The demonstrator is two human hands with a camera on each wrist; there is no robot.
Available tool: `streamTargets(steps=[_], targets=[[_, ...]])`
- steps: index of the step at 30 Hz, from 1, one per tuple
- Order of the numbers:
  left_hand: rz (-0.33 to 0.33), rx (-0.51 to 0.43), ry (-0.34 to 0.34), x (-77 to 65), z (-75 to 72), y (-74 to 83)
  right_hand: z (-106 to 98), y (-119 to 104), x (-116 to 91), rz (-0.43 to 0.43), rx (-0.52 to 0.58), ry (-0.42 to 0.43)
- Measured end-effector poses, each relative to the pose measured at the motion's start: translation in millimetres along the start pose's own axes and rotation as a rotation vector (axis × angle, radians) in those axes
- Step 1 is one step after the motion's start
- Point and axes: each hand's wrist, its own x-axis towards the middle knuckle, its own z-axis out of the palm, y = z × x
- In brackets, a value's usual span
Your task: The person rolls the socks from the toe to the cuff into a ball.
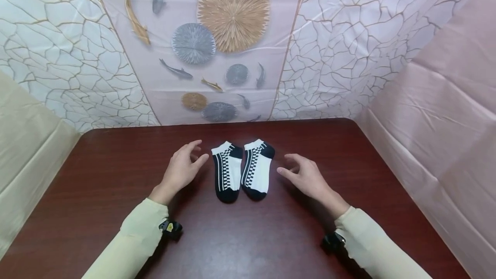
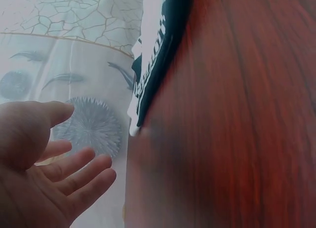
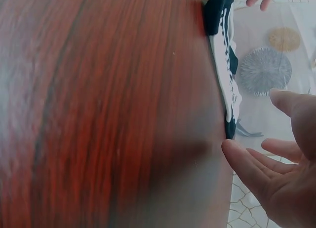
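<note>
Two black-and-white ankle socks with checkered stripes lie flat side by side on the dark red table, cuffs toward the far edge. The left sock [image 1: 227, 171] and the right sock [image 1: 257, 169] are close together, toes toward the person. Just left of them, my left hand [image 1: 182, 167] hovers with fingers loosely bent and holds nothing. To the right, my right hand [image 1: 306, 176] is likewise apart from the socks, thumb and fingers spread. In the left wrist view the left hand [image 2: 54, 164] has relaxed fingers; the right wrist view shows the right hand [image 3: 276, 164] the same way.
The wooden table [image 1: 240, 240] has rounded far corners. Behind it hangs a patterned cloth [image 1: 329, 55] with fish and round motifs. Plain cloth [image 1: 438, 132] drapes along the right side, and another [image 1: 31, 158] along the left. Each wrist carries a small black device [image 1: 170, 228].
</note>
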Motion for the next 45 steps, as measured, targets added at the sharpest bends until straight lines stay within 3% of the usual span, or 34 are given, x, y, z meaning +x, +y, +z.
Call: streamTargets(steps=[22, 29, 36, 45], targets=[[-0.013, -0.143, -0.063, 11.7, 27.4, 18.1, 14.4, -6.3, -2.6, 0.049, 0.113, -0.042], [-0.002, -0.154, -0.065, 17.2, 35.1, 24.0, 17.2, -7.2, -0.6, 0.075, 0.205, -0.066], [-0.024, -0.172, -0.083, 22.4, 40.7, 32.5, 18.4, -10.1, 1.2, 0.082, 0.272, -0.080], [-0.060, -0.199, -0.114, 27.9, 49.5, 40.9, 22.2, -13.2, 1.0, 0.106, 0.271, -0.082]])
